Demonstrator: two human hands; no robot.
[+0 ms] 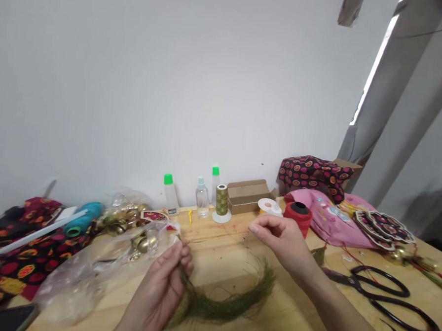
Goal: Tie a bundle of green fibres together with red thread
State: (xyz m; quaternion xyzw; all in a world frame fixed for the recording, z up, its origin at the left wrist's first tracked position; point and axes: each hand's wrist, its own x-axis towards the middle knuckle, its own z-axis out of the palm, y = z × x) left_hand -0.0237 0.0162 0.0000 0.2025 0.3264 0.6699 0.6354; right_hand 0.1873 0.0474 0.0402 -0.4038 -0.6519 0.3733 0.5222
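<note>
My left hand is closed around one end of a bundle of olive-green threads. From there the bundle curves in a loose arc over the wooden table, and its frayed far end turns up below my right hand. The thumb and fingertips of that right hand are pinched together above the table. Whatever they hold, if anything, is too fine to make out. Behind the hands a spool of olive thread stands upright.
Black-handled scissors lie at the right, near a red thread cone and a pink bag. Bottles, including a clear bottle, and a cardboard box line the wall. Plastic bags with gold bells and patterned cloth lie left.
</note>
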